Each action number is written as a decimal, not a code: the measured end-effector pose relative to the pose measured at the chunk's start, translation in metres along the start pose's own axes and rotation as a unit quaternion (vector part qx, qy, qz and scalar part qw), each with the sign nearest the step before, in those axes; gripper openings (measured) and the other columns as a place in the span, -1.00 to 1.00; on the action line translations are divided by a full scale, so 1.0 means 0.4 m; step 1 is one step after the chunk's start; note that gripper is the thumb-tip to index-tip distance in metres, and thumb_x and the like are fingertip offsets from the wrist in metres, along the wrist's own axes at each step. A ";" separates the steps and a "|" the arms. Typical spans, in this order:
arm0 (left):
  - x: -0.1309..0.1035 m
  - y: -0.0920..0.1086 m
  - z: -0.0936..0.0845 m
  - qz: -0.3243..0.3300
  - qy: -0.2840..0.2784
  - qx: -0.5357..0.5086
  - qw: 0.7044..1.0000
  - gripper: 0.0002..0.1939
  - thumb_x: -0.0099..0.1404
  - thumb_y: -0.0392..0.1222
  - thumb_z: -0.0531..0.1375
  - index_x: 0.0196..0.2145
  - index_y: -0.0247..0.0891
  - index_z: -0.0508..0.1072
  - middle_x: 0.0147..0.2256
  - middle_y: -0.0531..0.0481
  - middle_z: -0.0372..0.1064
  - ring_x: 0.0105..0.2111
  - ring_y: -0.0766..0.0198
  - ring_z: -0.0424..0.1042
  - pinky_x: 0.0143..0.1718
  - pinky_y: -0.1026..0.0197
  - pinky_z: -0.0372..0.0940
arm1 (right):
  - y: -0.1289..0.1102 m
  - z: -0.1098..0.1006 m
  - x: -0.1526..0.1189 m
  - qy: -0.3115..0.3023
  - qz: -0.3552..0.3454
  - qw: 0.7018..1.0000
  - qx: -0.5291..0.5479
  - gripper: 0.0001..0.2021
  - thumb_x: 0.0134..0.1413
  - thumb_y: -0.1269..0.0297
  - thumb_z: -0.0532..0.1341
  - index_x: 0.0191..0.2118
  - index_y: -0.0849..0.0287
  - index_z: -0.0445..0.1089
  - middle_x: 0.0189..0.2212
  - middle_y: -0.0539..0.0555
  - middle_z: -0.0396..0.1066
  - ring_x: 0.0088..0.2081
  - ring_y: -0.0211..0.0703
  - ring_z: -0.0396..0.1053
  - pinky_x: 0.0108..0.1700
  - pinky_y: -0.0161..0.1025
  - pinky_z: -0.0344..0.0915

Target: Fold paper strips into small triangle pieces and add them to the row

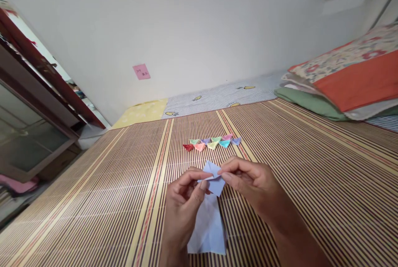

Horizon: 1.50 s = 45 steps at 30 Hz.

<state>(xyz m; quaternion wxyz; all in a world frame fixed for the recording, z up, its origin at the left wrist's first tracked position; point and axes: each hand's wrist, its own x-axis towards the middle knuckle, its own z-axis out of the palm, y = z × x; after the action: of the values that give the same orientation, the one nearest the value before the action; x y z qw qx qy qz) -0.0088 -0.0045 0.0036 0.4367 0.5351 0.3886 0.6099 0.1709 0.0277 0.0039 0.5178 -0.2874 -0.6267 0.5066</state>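
A small, partly folded light blue paper (216,185) is held up between both hands. My left hand (185,196) pinches its left side between thumb and fingers. At its right edge, the thumb and index finger of my right hand (248,178) close on the paper. Below them a larger light blue sheet (207,229) with creases lies on the striped mat, partly hidden by my left hand. Beyond the hands, several small folded paper triangles in different colours stand in two rows, among them a red one (188,147) and a cyan one (224,143).
The striped bamboo mat (124,184) reaches to a patterned cloth (205,99) along the white wall. A pink note (141,71) is stuck on the wall. Folded bedding (357,76) is piled at the right. A glass-panelled door (27,130) stands at the left.
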 end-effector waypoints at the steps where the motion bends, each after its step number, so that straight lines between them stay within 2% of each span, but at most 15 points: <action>1: 0.000 0.000 0.002 0.002 0.004 0.004 1.000 -0.93 0.34 -0.21 0.34 -0.28 -0.17 0.67 -0.35 -0.01 0.48 -0.36 0.31 0.44 -0.32 0.34 0.38 | -0.002 0.004 0.000 0.004 0.001 1.000 -0.006 -0.85 0.31 0.24 0.29 -0.31 0.11 0.54 -0.37 -0.01 0.45 -0.32 -0.21 0.39 -0.28 -0.27 0.30; 5: -0.004 -0.003 0.006 -0.005 0.027 0.017 0.999 -0.87 0.35 -0.19 0.33 -0.37 -0.21 0.62 -0.41 0.02 0.42 -0.42 0.32 0.39 -0.37 0.32 0.35 | -0.008 0.019 0.000 0.016 -0.001 1.000 -0.027 -0.80 0.31 0.25 0.27 -0.38 0.13 0.46 -0.46 -0.05 0.36 -0.40 -0.24 0.29 -0.36 -0.28 0.21; 10: -0.009 -0.005 0.013 -0.029 0.046 0.027 0.998 -0.79 0.32 -0.12 0.36 -0.44 -0.25 0.56 -0.50 0.05 0.38 -0.48 0.32 0.34 -0.41 0.30 0.28 | -0.010 0.034 0.000 0.029 -0.007 0.999 -0.046 -0.79 0.31 0.26 0.25 -0.40 0.14 0.44 -0.48 -0.05 0.35 -0.42 -0.23 0.27 -0.37 -0.27 0.21; 14: -0.011 -0.007 0.026 -0.039 0.086 0.041 0.995 -0.75 0.31 -0.07 0.36 -0.43 -0.25 0.52 -0.52 0.07 0.34 -0.49 0.32 0.28 -0.41 0.29 0.22 | -0.013 0.042 0.004 0.045 -0.009 0.997 -0.065 -0.76 0.30 0.26 0.24 -0.43 0.13 0.40 -0.51 -0.05 0.33 -0.45 -0.22 0.26 -0.41 -0.26 0.20; 18: -0.011 -0.009 0.034 -0.028 0.109 0.062 0.992 -0.76 0.33 -0.03 0.35 -0.39 -0.24 0.51 -0.50 0.08 0.32 -0.49 0.33 0.25 -0.43 0.30 0.20 | -0.016 0.048 0.007 0.060 -0.046 0.994 -0.085 -0.77 0.27 0.31 0.24 -0.45 0.13 0.38 -0.45 -0.02 0.37 -0.37 -0.18 0.34 -0.31 -0.23 0.26; 23: -0.011 -0.009 0.037 -0.010 0.115 0.073 0.991 -0.80 0.33 -0.05 0.35 -0.34 -0.21 0.52 -0.47 0.08 0.37 -0.47 0.33 0.31 -0.43 0.33 0.25 | -0.010 0.057 0.001 0.071 -0.033 0.994 -0.078 -0.79 0.29 0.30 0.23 -0.42 0.12 0.38 -0.46 -0.03 0.38 -0.42 -0.20 0.32 -0.36 -0.24 0.27; 25: -0.013 -0.008 0.038 -0.008 0.117 0.059 0.991 -0.83 0.33 -0.06 0.35 -0.23 -0.19 0.54 -0.44 0.06 0.43 -0.45 0.32 0.37 -0.42 0.33 0.29 | -0.006 0.060 -0.002 0.085 -0.031 0.992 -0.083 -0.80 0.29 0.29 0.24 -0.41 0.12 0.39 -0.47 -0.04 0.38 -0.43 -0.21 0.31 -0.38 -0.26 0.26; 28: -0.015 -0.008 0.038 -0.012 0.114 0.053 0.992 -0.76 0.33 -0.06 0.35 -0.09 -0.17 0.57 -0.39 0.03 0.50 -0.42 0.31 0.43 -0.39 0.32 0.34 | -0.005 0.062 -0.003 0.101 -0.036 0.989 -0.102 -0.81 0.28 0.29 0.24 -0.40 0.12 0.40 -0.46 -0.03 0.41 -0.44 -0.22 0.33 -0.38 -0.26 0.27; 32: -0.016 -0.009 0.036 -0.014 0.111 0.079 0.991 -0.80 0.34 -0.07 0.34 -0.14 -0.18 0.61 -0.36 -0.01 0.54 -0.40 0.29 0.46 -0.39 0.31 0.35 | -0.009 0.062 -0.002 0.104 -0.044 0.986 -0.124 -0.82 0.26 0.32 0.24 -0.42 0.11 0.39 -0.48 -0.03 0.42 -0.44 -0.20 0.37 -0.37 -0.25 0.30; 39: -0.015 -0.008 0.051 0.030 0.146 0.108 0.983 -0.87 0.31 -0.11 0.36 -0.19 -0.11 0.67 -0.31 0.00 0.52 -0.35 0.25 0.45 -0.31 0.24 0.37 | -0.009 0.066 0.002 0.119 -0.061 0.978 -0.162 -0.82 0.21 0.34 0.23 -0.44 0.10 0.38 -0.49 -0.01 0.45 -0.43 -0.15 0.41 -0.38 -0.23 0.33; 42: -0.018 -0.008 0.058 0.061 0.160 0.137 0.976 -0.87 0.33 -0.15 0.35 -0.18 -0.06 0.69 -0.32 0.02 0.50 -0.35 0.25 0.45 -0.29 0.22 0.37 | -0.004 0.068 0.002 0.132 -0.061 0.977 -0.156 -0.87 0.21 0.33 0.26 -0.39 0.10 0.42 -0.46 0.00 0.48 -0.41 -0.15 0.45 -0.35 -0.23 0.38; 45: -0.020 -0.011 0.061 0.071 0.164 0.156 0.971 -0.86 0.36 -0.16 0.32 -0.16 -0.02 0.69 -0.32 0.03 0.49 -0.35 0.26 0.43 -0.30 0.22 0.36 | -0.001 0.070 0.001 0.138 -0.058 0.979 -0.138 -0.96 0.23 0.30 0.29 -0.22 0.10 0.50 -0.38 0.02 0.55 -0.33 -0.13 0.53 -0.28 -0.23 0.45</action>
<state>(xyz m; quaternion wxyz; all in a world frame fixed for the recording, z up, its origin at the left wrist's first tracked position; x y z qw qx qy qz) 0.0162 -0.0108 0.0001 0.2333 0.5159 0.5063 0.6505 0.1443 0.0183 0.0060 0.5835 -0.3863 -0.6285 0.3397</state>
